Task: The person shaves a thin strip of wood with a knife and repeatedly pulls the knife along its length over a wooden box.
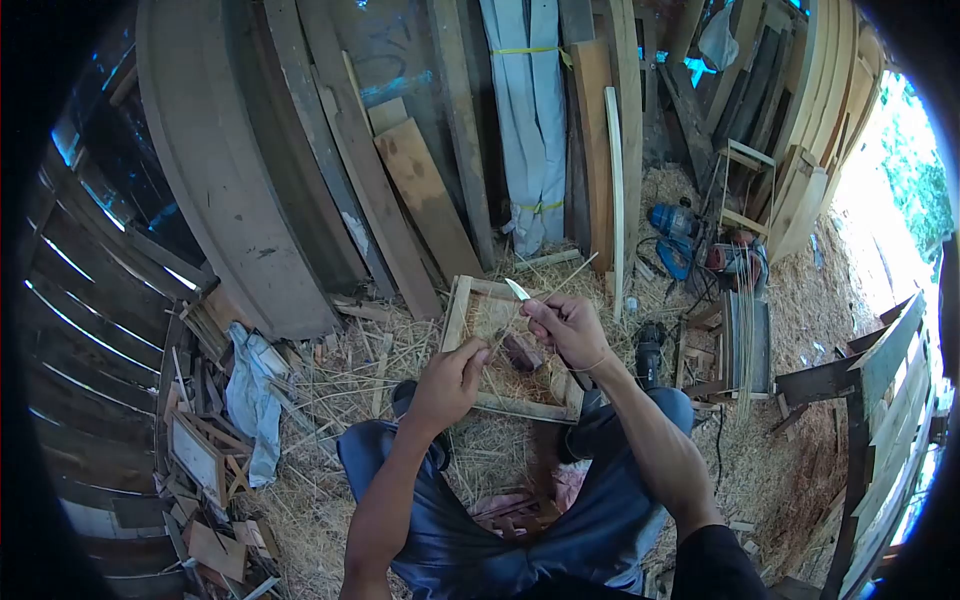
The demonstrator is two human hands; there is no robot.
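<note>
My right hand (pixel 568 332) is closed around a small knife, its pale blade (pixel 517 290) pointing up and to the left. A thin wood or bamboo strip (pixel 574 272) runs past the blade and slants up to the right. My left hand (pixel 452 384) is pinched shut at the strip's lower end, left of the knife. Below both hands lies a wooden frame or shallow box (pixel 520 407) with shavings inside. A dark reddish-brown block (pixel 523 354) rests in it, partly hidden by my right hand.
Boards (pixel 420 180) lean against the back wall around a wrapped grey bundle (pixel 527 130). Blue power tools (pixel 674 222) lie at the back right, near a bunch of thin strips (pixel 743 340). A pale cloth (pixel 252 400) and wood scraps (pixel 215 548) are on the left. Shavings cover the floor.
</note>
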